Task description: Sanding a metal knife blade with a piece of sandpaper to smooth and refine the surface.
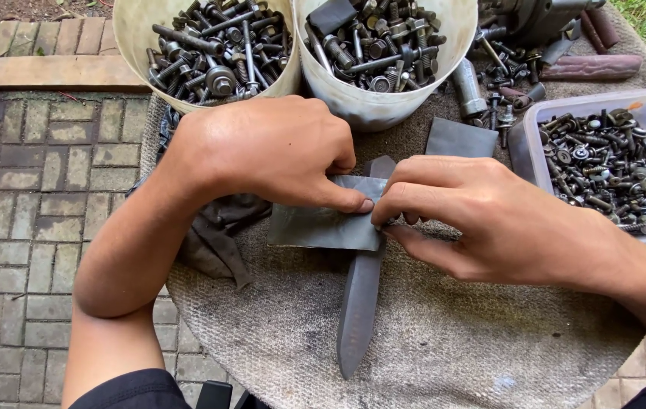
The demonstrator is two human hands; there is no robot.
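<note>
A long dark metal blade [358, 303] lies on a grey cloth-covered round table [444, 341], its pointed end toward me. A grey sheet of sandpaper [315, 225] is laid across the blade's upper part. My left hand [262, 148] presses the sheet down with the thumb at its right edge. My right hand [482, 216] pinches the same edge of the sheet against the blade, fingertips meeting my left thumb.
Two white buckets [383, 106] [135, 45] full of bolts and nuts stand at the back. A clear plastic tub [644, 102] of small hardware sits at the right. Another grey sheet [460, 139], a dark rag [213, 235] and loose metal parts [501, 83] lie nearby. Brick paving [28, 204] is at the left.
</note>
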